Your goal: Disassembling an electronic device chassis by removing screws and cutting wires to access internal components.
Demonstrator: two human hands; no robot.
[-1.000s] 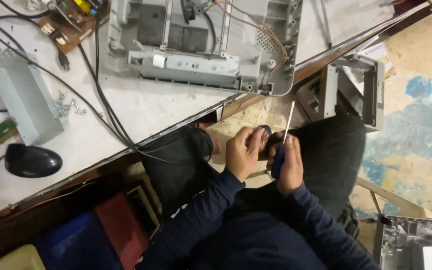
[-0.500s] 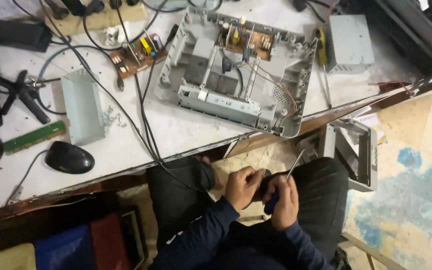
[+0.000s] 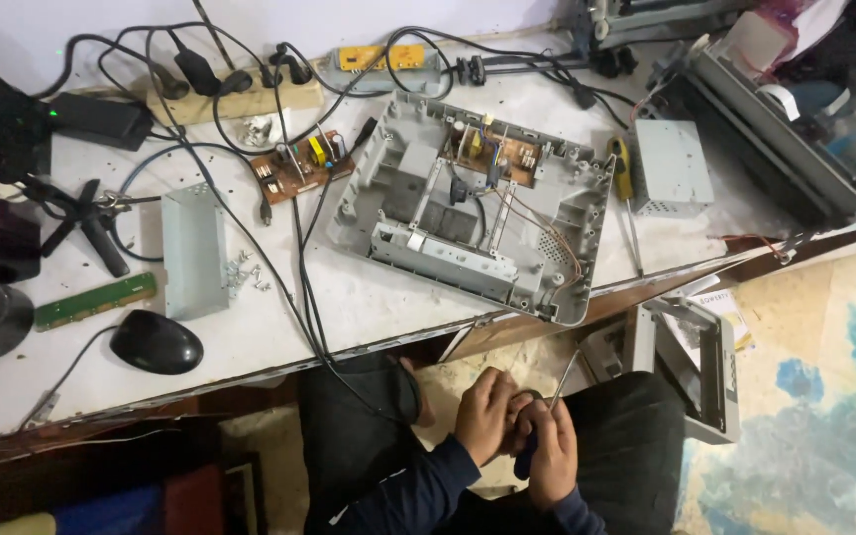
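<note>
Both hands sit low over the person's lap, between the knees in dark trousers and just below the table edge: the left hand (image 3: 485,414) is curled with its fingers bent around a small dark part (image 3: 527,404) that is mostly hidden, so what it is cannot be told, and the right hand (image 3: 552,456) is closed in a fist on the blue handle of a screwdriver (image 3: 545,426), whose thin metal shaft slants up and to the right toward the table edge. The two hands touch each other, knuckles together. Up on the white table (image 3: 279,332), well apart from the hands, lies an opened grey plastic housing (image 3: 468,203) with a brown circuit board (image 3: 492,154) and thin wires inside it. Left of the housing a second small circuit board (image 3: 299,163) lies among black cables, and further left stand a grey metal bracket (image 3: 193,248), a few loose screws (image 3: 240,272), a green strip board (image 3: 94,300) and a black mouse (image 3: 157,342). Right of the housing lie a yellow-handled screwdriver (image 3: 623,183) and a grey metal box (image 3: 673,168). A wooden power strip (image 3: 235,99) runs along the back of the table
</note>
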